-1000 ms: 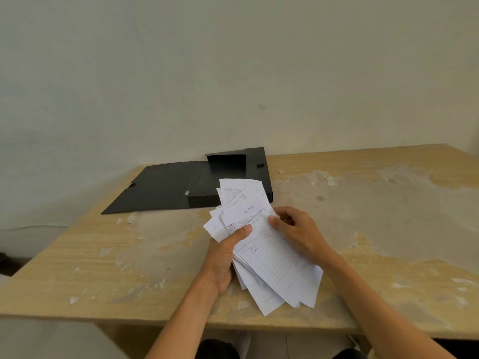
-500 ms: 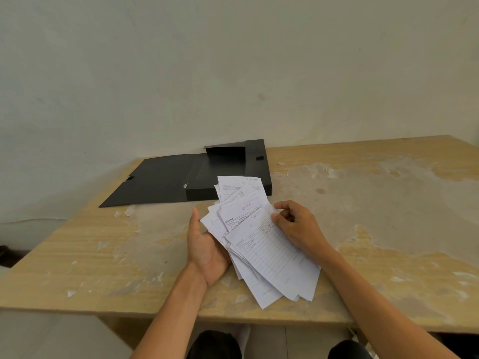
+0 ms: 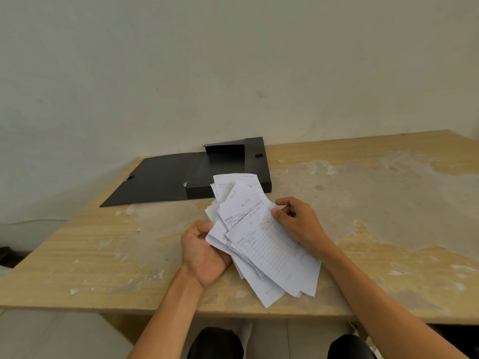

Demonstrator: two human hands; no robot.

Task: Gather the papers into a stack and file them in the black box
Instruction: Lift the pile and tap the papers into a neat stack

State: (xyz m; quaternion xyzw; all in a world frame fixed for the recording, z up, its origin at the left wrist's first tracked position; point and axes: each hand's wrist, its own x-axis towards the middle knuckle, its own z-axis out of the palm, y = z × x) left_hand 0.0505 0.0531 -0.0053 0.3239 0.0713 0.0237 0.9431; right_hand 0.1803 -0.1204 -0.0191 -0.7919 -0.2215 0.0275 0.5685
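Over the worn wooden table, the left hand cups a loose, fanned batch of papers from beneath while the right hand pinches their far edge, the black box lying open just beyond.

the papers cover the left hand's fingertips, the near right corner of the black box, and the bench beneath them. their handwriting is too small to read. the bench's right edge is cut off.
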